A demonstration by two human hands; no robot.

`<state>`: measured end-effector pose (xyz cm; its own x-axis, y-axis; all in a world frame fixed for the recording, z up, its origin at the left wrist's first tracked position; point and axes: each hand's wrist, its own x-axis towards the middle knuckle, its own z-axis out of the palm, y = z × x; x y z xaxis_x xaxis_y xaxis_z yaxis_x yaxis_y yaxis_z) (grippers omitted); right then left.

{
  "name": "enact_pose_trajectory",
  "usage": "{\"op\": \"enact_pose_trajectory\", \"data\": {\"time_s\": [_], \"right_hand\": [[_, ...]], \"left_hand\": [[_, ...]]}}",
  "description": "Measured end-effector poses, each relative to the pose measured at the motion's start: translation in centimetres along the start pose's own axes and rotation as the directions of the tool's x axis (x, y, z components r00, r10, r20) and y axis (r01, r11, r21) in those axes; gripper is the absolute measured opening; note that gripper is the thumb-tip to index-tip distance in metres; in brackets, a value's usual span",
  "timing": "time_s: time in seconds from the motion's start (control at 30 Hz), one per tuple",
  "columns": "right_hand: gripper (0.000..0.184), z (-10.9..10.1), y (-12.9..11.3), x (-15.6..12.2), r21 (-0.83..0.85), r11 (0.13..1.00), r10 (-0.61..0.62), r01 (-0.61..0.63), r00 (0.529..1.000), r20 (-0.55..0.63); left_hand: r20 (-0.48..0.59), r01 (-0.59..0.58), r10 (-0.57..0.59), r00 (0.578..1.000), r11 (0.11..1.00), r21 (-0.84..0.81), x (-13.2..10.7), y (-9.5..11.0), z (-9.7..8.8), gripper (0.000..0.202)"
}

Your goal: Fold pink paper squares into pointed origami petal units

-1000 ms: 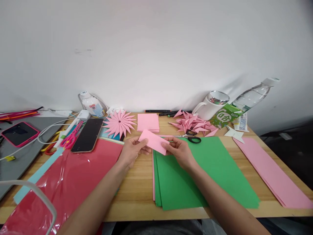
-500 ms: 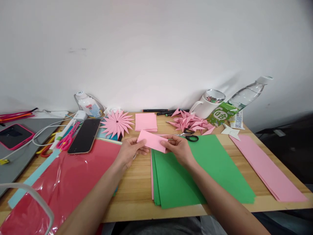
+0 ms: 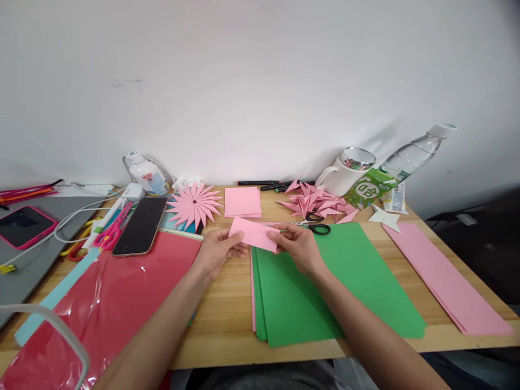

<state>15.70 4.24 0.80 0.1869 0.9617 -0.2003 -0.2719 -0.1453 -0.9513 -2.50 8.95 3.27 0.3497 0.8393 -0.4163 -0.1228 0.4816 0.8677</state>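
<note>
Between my hands, above the table, is a pink rectangle of paper (image 3: 255,234). My left hand (image 3: 221,249) pinches its left end, thumb on top and fingers beneath. At the right end, my right hand (image 3: 296,244) grips it in the same way. Just behind the paper lies a stack of pink paper squares (image 3: 242,202). A pink folded-paper star wheel (image 3: 195,201) is to the left of that stack, and a heap of pink folded pieces (image 3: 312,203) to the right. Green sheets (image 3: 333,292) lie under my right forearm.
Black-handled scissors (image 3: 320,229) lie behind my right hand. A white mug (image 3: 345,173), a green packet (image 3: 369,188) and a water bottle (image 3: 418,154) stand at the back right. A phone (image 3: 140,226) rests on red sheets (image 3: 117,292) at left. Pink strips (image 3: 450,279) lie far right.
The pink paper tilts slightly less than before, its right end a touch higher. Both hands keep their hold, and the things on the table have stayed put.
</note>
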Motion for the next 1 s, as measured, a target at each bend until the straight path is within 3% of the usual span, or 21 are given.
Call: {"op": "enact_pose_trajectory", "data": {"time_s": [0.57, 1.0], "right_hand": [[0.044, -0.17, 0.03, 0.11, -0.004, 1.0, 0.006, -0.006, 1.0, -0.001], [0.047, -0.69, 0.07, 0.44, -0.12, 0.992, -0.039, 0.04, 0.999, 0.008]], "left_hand": [[-0.017, -0.011, 0.011, 1.0, 1.0, 0.015, -0.03, -0.02, 0.05, 0.037], [-0.016, -0.004, 0.004, 1.0, 1.0, 0.029, -0.06, -0.35, 0.31, 0.024]]}}
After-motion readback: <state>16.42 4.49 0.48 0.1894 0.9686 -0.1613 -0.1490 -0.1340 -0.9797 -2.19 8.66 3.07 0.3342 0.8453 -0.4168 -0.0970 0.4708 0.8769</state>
